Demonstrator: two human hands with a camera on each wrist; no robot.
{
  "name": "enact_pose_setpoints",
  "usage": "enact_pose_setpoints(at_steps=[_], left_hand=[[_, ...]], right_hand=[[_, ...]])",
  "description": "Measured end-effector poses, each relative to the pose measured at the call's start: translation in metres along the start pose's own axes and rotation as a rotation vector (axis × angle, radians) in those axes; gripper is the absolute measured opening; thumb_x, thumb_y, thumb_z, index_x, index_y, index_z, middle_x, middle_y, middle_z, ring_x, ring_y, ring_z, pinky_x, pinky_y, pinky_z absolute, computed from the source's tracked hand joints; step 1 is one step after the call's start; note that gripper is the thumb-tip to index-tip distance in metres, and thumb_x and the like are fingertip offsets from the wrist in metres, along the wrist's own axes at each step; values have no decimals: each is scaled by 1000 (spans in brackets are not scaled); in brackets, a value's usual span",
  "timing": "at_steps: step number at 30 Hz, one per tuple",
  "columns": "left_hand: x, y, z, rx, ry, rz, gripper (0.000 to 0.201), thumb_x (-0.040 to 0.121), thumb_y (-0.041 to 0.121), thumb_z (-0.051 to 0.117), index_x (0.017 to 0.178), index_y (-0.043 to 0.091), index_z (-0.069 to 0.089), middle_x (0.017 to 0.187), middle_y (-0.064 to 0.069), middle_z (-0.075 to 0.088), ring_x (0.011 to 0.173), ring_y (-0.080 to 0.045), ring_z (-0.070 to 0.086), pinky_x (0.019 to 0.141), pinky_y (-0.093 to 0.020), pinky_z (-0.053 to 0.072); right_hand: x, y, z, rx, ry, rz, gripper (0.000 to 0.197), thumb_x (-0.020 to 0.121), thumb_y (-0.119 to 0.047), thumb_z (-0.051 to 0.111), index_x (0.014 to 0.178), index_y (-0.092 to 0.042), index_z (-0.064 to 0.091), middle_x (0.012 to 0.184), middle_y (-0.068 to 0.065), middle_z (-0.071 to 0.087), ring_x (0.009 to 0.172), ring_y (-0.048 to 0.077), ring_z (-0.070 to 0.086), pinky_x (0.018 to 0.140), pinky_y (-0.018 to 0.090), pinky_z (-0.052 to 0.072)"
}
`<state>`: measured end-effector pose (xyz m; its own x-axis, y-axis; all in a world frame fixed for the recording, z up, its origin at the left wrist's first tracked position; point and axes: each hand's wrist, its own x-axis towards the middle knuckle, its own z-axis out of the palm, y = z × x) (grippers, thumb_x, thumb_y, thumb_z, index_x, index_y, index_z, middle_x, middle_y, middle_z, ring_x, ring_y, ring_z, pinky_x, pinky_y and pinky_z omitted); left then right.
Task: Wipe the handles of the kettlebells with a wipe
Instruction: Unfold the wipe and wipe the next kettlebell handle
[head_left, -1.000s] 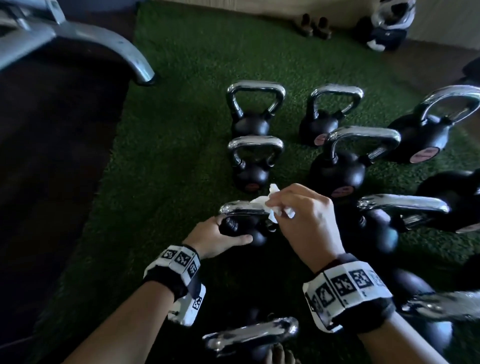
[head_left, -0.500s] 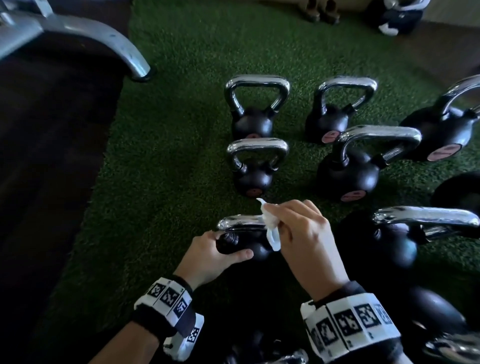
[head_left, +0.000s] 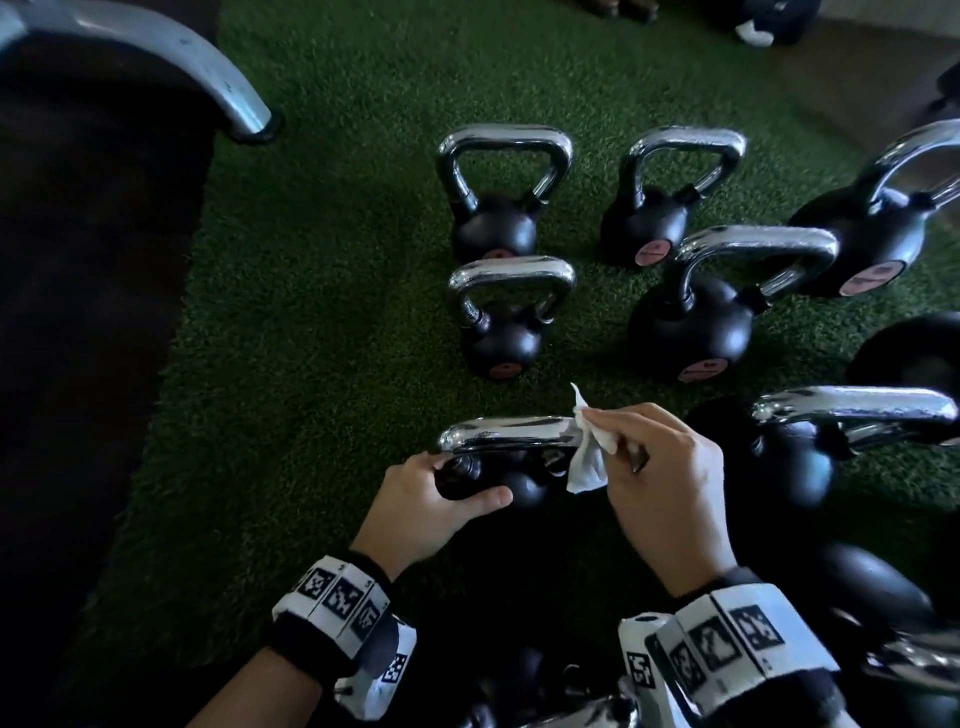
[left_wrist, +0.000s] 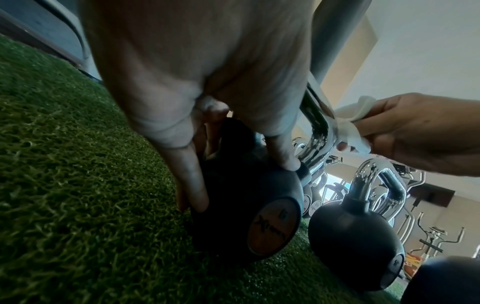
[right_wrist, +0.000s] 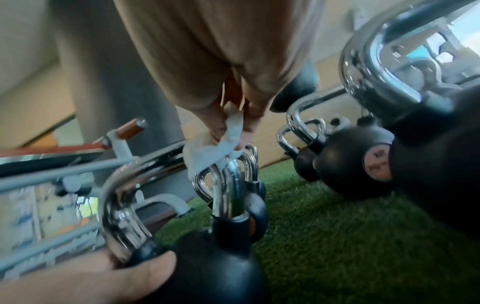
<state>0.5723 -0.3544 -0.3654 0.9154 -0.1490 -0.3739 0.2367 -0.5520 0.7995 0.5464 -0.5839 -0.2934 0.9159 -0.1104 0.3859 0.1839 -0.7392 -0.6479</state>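
A small black kettlebell (head_left: 522, 488) (left_wrist: 249, 209) (right_wrist: 207, 267) with a chrome handle (head_left: 509, 435) (left_wrist: 315, 131) (right_wrist: 122, 197) stands on green turf just in front of me. My left hand (head_left: 441, 499) (left_wrist: 197, 115) grips its black ball from the left, thumb across the front. My right hand (head_left: 660, 467) (right_wrist: 228, 115) pinches a white wipe (head_left: 589, 452) (left_wrist: 350, 127) (right_wrist: 210, 152) against the right bend of the handle.
Several more chrome-handled kettlebells (head_left: 498, 208) (head_left: 691, 322) (head_left: 810, 447) stand beyond and to the right on the turf (head_left: 322, 291). A grey machine leg (head_left: 171, 57) curves down at top left beside dark flooring (head_left: 78, 338). Another kettlebell handle (head_left: 571, 714) lies close below my wrists.
My right hand has slid the wipe from the top of the handle to its right bend, baring more chrome. The left hand keeps its hold on the ball. The head view has tilted.
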Motion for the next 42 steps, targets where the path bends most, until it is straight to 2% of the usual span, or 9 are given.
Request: enact_pose_setpoints(at_steps=[9,15,18,21,25,29,31,38,42], left_hand=[[4,-5,-1,44,-31,-41,66,57,81,80,106,37,77,102,17,75,104,3,66,93,-18,51],[7,-1,-12,30,-127,33,32,67,57,90,90,45,73,79,32,71,83,26,61,72,3,43],[16,-12,-31,-62,-312,72,57,71,15,91,121,33,70,117,12,76,118,-8,68,98,-23,52],[21,-2,-56,-219,-186,61,76,79,-27,63,121,37,65,128,0,71,119,-17,68,89,-23,56],[4,57,-81,-304,198,326,41,95,-2,67,126,24,70,123,7,74,115,-6,70,99,-23,55],[-25,104,-75,-480,-119,416,38,98,35,64,133,20,64,130,5,71,120,-12,67,103,-27,51],[-34,113,-65,-607,-320,310,44,98,52,56,126,19,63,104,-6,66,100,-20,63,95,-31,49],[-41,123,-49,-908,-367,90,42,94,32,55,122,6,72,110,-17,78,94,-20,77,76,-25,61],[-38,119,-52,-937,-293,69,35,87,21,65,118,8,75,115,-17,76,98,-17,76,81,-25,62]], right_hand=[[-7,30,7,68,-142,341,28,88,-10,72,95,-35,81,72,-21,74,66,-2,68,56,14,49],[-4,37,16,49,-314,390,37,90,-15,70,62,-40,67,55,-7,62,51,8,54,50,32,44],[3,34,2,-5,-338,376,30,89,-15,72,69,-37,76,65,-5,70,60,7,64,57,29,50],[8,23,-21,-47,-219,328,19,83,-15,82,86,-33,82,83,-8,72,75,3,66,65,11,46],[17,-17,-44,117,-111,266,19,83,-18,82,87,-37,82,90,-14,77,83,2,71,74,21,54],[25,-63,-42,402,-80,200,18,77,-12,86,84,-29,82,87,-10,79,81,12,76,77,38,61],[29,-73,-37,471,-92,172,16,76,-10,87,83,-24,81,83,-6,79,77,18,76,74,42,63],[37,-79,-26,282,-2,-29,16,75,-25,91,82,-25,77,81,-5,67,73,14,66,62,25,51],[35,-59,-35,307,-211,-9,48,72,-29,91,116,-35,72,88,-2,60,67,17,56,61,22,45]])
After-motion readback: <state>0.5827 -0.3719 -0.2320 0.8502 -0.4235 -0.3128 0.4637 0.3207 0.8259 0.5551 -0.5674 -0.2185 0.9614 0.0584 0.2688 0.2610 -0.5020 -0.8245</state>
